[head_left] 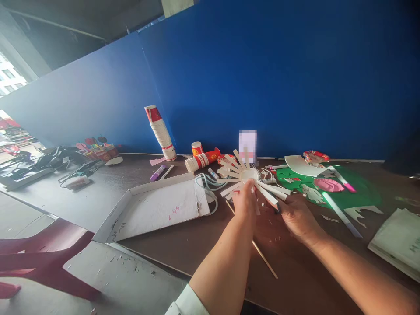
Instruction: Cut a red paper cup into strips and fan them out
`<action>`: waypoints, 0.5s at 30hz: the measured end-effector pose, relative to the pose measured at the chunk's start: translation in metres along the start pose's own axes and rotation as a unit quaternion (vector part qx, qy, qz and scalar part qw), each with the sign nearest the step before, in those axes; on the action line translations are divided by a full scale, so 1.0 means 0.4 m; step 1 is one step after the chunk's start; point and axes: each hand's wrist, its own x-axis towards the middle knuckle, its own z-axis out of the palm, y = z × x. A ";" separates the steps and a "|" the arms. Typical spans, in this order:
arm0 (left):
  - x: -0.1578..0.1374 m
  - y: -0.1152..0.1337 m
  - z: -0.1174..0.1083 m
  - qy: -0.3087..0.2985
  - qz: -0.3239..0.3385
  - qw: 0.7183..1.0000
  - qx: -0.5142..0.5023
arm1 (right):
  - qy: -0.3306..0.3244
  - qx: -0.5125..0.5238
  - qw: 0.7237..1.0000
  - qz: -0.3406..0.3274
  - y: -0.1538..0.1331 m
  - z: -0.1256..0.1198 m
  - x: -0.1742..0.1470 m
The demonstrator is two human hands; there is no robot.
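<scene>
A white paper cup cut into strips point(248, 175) spreads out like a flower above the dark table, strips pointing in all directions. My left hand point(243, 200) is closed on it near the base, fingers pinching its lower side. My right hand point(300, 221) is closed at the right edge of the strips, fingertips beside a small dark end point(278, 208) of what looks like a marker. That dark end touches a white strip point(266, 195); the rest of the object is hidden by my fingers. Under my left forearm lies a thin wooden stick point(265, 260).
A shallow cardboard tray point(157, 210) lies left of my hands. Behind stand a tall cup stack point(160, 133) and a lying cup stack point(203, 160). Green paper point(292, 177), a white marker point(341, 214) and a pale cloth bag point(398, 240) are to the right. A blue partition point(262, 78) closes off the back.
</scene>
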 end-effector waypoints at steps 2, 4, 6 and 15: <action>0.000 -0.001 0.001 -0.019 0.022 1.000 -0.007 | 0.007 -0.015 1.000 0.015 -0.005 -0.002 -0.001; -0.002 -0.001 0.005 -0.020 0.029 0.999 -0.023 | 0.012 -0.024 0.999 0.021 -0.017 -0.006 -0.003; -0.003 0.000 0.009 -0.017 0.039 0.998 -0.049 | 0.009 -0.020 1.000 0.014 -0.032 -0.009 -0.005; 0.031 0.001 -0.003 -0.051 0.064 0.997 -0.011 | -0.057 0.039 0.997 0.028 -0.022 -0.018 -0.003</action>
